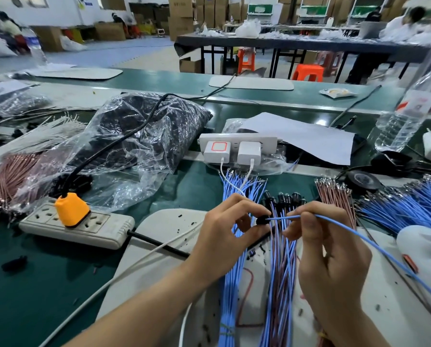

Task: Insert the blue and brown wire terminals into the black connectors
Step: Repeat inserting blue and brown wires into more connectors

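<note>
My left hand (224, 236) pinches a small black connector (262, 219) between thumb and fingers. My right hand (327, 251) pinches a blue wire (359, 237) close to its tip, and the tip meets the connector. The wire trails off to the lower right. Under my hands lies a bundle of finished blue-and-brown wire pairs with black connectors (284, 197) at their far ends. A bundle of loose blue wires (234, 186) lies just left of it. Loose brown wires (334, 194) lie to the right, with more blue wires (409, 204) beyond them.
A white power strip (79, 226) with an orange plug (71, 209) lies at the left. A clear bag of black parts (144, 136) sits behind it. Two white chargers (232, 151) stand at the centre back, a water bottle (404, 116) at right, a tape roll (359, 181) nearby.
</note>
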Demonstrator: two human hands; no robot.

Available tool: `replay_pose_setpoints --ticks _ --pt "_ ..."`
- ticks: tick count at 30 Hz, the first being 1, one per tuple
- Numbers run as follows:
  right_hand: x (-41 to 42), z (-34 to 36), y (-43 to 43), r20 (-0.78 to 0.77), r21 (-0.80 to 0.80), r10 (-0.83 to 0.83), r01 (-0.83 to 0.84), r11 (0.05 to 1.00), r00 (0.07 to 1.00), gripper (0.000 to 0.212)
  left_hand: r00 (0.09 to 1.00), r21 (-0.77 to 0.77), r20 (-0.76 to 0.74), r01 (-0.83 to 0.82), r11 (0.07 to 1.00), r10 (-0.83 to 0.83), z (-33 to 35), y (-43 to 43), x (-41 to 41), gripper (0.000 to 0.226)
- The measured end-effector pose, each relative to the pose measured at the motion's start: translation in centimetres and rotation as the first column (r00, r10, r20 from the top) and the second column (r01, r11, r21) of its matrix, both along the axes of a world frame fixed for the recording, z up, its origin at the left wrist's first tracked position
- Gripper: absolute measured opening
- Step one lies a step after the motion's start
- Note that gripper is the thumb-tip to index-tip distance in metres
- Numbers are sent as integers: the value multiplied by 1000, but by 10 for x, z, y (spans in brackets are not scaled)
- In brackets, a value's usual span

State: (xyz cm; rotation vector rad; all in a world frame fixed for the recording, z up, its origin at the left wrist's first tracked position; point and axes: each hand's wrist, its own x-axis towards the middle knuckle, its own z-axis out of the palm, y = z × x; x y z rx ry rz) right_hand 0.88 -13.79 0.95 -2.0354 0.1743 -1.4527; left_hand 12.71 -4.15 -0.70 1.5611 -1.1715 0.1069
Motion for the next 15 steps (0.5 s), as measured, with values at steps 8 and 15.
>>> replay_pose_setpoints --ticks 8,15 --pt "2 0 1 -53 -62 17 -21 998 998 17 1000 10 6 2 1000 -2 -1 1 0 19" --pt "6 -3 0 -138 -1 47 -48 999 989 18 997 -3 71 3 1000 -3 2 2 -4 24"
